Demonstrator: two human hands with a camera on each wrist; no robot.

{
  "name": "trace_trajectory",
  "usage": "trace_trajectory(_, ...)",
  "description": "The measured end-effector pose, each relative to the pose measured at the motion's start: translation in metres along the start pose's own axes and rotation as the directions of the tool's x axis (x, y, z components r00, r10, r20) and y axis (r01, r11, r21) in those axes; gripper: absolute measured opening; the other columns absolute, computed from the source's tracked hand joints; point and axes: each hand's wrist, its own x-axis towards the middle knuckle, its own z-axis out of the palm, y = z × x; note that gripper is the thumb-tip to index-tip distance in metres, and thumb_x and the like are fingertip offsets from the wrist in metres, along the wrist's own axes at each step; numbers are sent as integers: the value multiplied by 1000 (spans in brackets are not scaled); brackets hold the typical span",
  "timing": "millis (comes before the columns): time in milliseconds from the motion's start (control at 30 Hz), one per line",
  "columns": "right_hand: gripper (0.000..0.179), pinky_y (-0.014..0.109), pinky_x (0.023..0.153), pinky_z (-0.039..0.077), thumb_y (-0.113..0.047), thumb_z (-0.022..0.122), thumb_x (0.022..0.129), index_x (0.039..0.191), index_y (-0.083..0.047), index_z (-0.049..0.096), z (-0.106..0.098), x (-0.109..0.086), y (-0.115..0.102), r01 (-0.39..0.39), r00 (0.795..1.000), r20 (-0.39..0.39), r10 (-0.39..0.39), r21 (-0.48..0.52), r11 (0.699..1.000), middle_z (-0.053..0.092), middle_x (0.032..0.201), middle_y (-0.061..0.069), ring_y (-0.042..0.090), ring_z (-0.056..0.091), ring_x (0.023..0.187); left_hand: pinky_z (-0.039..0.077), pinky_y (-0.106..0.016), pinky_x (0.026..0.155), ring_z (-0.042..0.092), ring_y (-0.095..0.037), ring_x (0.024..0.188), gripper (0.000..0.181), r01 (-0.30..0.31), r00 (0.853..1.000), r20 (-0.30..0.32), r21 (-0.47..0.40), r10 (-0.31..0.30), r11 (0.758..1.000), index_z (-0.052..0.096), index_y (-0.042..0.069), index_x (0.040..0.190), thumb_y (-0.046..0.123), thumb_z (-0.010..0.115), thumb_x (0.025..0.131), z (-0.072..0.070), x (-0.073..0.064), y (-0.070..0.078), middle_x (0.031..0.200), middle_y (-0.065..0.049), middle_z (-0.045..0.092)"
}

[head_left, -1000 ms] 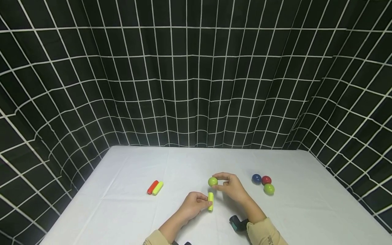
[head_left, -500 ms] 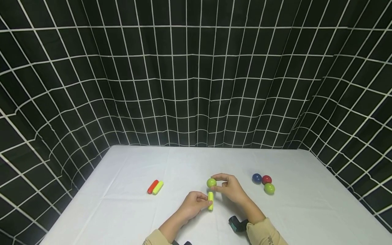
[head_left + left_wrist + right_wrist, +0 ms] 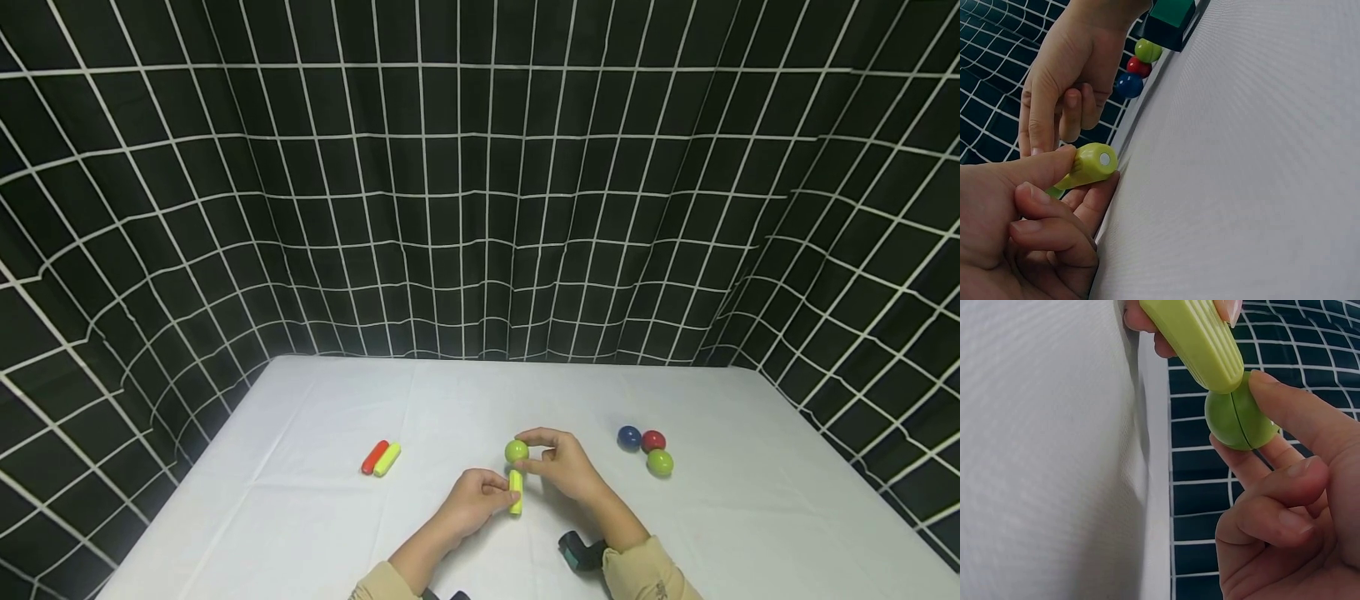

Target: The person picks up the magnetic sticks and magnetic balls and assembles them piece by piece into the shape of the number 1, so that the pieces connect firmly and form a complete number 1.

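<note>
The right hand pinches a green ball (a dark seam runs down it) between thumb and fingertips. A ribbed yellow-green stick, held by the left hand, slants down, its end seeming to touch the ball. White cloth lies leftward; a white-lined dark curtain hangs behind.

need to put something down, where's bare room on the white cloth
Bare tablecloth lies left of the left sleeve, right of the right sleeve and along the gridded curtain. Crowded: the middle, where the left hand holds a lime stick and the right hand a green ball, and around the ball trio and stick pair.
</note>
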Motion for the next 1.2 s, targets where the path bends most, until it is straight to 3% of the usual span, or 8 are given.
trace_trajectory(667,37,15,40,26,-17,75,77,109,-2,64,1,-3,-1,18,1000,25,-18,-28,999,64,112,22,0,29,42,40,-20,51,47,-9,58,24,-5,1000,-7,-15,5,1000,65,1,92,22,69,81,0,0,1,70,0,63)
trace_trajectory(900,34,14,42,27,-7,70,79,109,7,62,-4,-18,-40,13,999,45,-11,-31,999,62,111,28,-1,28,43,39,-20,50,45,-8,56,23,-13,1000,-6,-21,13,1000,66,1,91,21,70,81,0,0,0,68,1,62)
trace_trajectory(1067,33,13,43,27,-7,70,80,109,7,61,-5,-19,-44,17,999,51,-15,-41,999,62,111,28,-1,29,43,39,-20,50,45,-8,57,23,-18,1000,-3,-22,18,1000,66,0,91,21,69,81,0,0,0,68,1,62)
trace_trajectory(1200,34,13,43,27,-7,70,80,109,7,61,-3,-15,-34,12,999,46,-10,-45,999,62,111,28,-2,27,43,39,-20,50,45,-8,56,23,-17,1000,-1,-17,17,1000,66,0,91,22,69,82,0,0,0,68,0,62)
